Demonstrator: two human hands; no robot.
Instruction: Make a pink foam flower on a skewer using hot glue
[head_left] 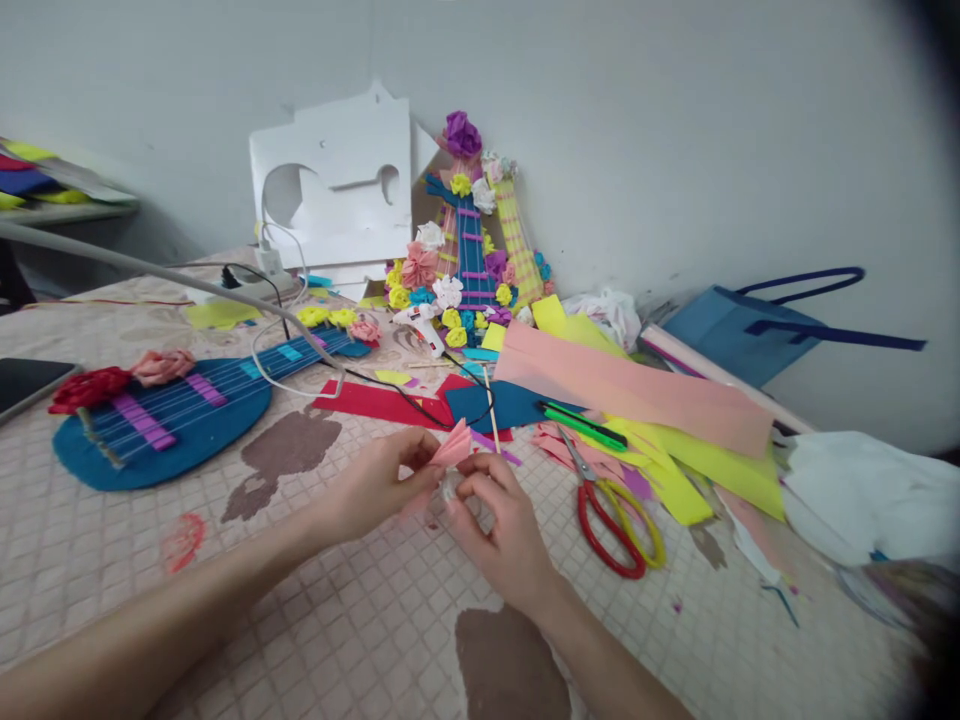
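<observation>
Pink paper (454, 447) (fanned), long axis away-right

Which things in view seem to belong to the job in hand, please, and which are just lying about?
Belonging, it seems: pleated pink paper, pinched by the left hand; a clear item, too blurred to name, at the right hand; probably the scissors and pink sheet too.

Just lying about, apparently: blue bag, dark flat device, cut-out white board.
</observation>
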